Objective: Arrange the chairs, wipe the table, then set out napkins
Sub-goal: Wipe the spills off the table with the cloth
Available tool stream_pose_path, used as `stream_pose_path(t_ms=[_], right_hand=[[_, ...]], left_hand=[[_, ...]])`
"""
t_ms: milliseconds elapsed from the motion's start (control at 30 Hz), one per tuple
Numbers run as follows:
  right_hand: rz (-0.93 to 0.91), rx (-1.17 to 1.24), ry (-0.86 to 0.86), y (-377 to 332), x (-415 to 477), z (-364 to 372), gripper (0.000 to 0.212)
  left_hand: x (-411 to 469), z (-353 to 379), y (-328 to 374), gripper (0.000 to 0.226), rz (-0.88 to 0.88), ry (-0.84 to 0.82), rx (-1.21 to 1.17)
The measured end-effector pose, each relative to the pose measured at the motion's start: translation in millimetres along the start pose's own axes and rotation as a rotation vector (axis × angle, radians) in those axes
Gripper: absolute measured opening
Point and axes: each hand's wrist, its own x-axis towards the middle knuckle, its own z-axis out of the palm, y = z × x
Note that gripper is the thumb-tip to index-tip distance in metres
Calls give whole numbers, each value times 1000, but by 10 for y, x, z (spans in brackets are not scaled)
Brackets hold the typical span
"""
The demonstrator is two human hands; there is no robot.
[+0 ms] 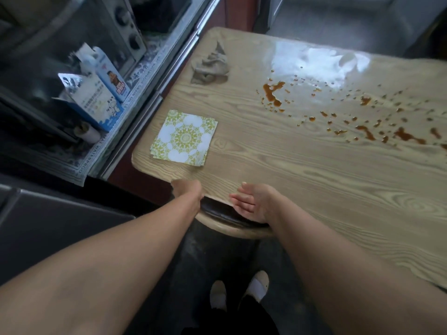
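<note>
A light wooden table (290, 180) fills the right half of the view. Brown liquid is spilled (273, 93) across its far and right part in a puddle and many drops. A stack of white napkins with a green pattern (184, 137) lies near the table's left corner. A crumpled grey-brown cloth (211, 65) rests at the far left edge. A chair (232, 226) with a pale wooden rim and dark inner part sits pushed against the table's near edge. My left hand (188, 189) is curled over the chair's left end, fingers hidden. My right hand (251, 201) hovers open just right of it.
A metal-framed shelf unit stands tight against the table's left side, holding blue and white cartons (96, 93) and a toaster oven (121, 32). A grey cabinet is at the lower left. My feet (242, 291) stand on a dark floor below the chair.
</note>
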Motion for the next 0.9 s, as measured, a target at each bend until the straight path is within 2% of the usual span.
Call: stream_pose_path(t_ms=[100, 200, 300, 433, 500, 700, 900], right_hand=[[-96, -28, 38, -251, 47, 49, 15], [-150, -63, 52, -478, 156, 124, 13], [-201, -95, 62, -701, 257, 190, 11], [-380, -177, 163, -1051, 433, 276, 9], [-476, -216, 229, -1248, 548, 332, 2], [-724, -466, 363, -1971, 1056, 678, 6], [-896, -766, 539, -2558, 1748, 1079, 22]], left_hand=[[-74, 102, 320, 30, 56, -122, -5], [-45, 227, 619, 27, 115, -173, -34], [90, 357, 884, 17, 212, -203, 20], [387, 604, 1210, 12, 343, -209, 87], [557, 750, 1379, 10, 388, -202, 96], [1185, 1215, 1866, 13, 633, -86, 182], [1756, 1651, 2210, 14, 955, 51, 263]])
